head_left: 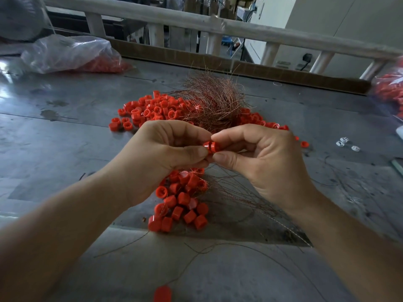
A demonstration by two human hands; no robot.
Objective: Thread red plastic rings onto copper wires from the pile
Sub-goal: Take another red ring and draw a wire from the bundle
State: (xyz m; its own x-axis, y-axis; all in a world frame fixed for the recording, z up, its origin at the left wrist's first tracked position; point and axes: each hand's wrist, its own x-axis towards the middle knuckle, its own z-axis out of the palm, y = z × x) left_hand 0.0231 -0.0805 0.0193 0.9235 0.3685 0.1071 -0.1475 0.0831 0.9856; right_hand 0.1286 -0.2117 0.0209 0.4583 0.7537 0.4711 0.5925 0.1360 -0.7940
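My left hand point(165, 153) and my right hand point(263, 162) meet above the metal table, and both pinch one red plastic ring point(211, 146) between thumb and fingertips. Any wire at the ring is too thin to make out. Behind the hands lies a pile of loose red rings point(152, 110) beside a tangled bundle of copper wires point(216, 101). Below the hands a cluster of red rings point(181, 203) sits with copper wires point(242, 192) fanning out to the right.
A clear plastic bag of red rings point(72, 55) lies at the far left, another bag point(390, 92) at the right edge. Small white parts point(346, 143) lie on the right. Loose wires point(218, 249) and one red ring point(162, 294) lie near me. A railing point(196, 22) borders the table.
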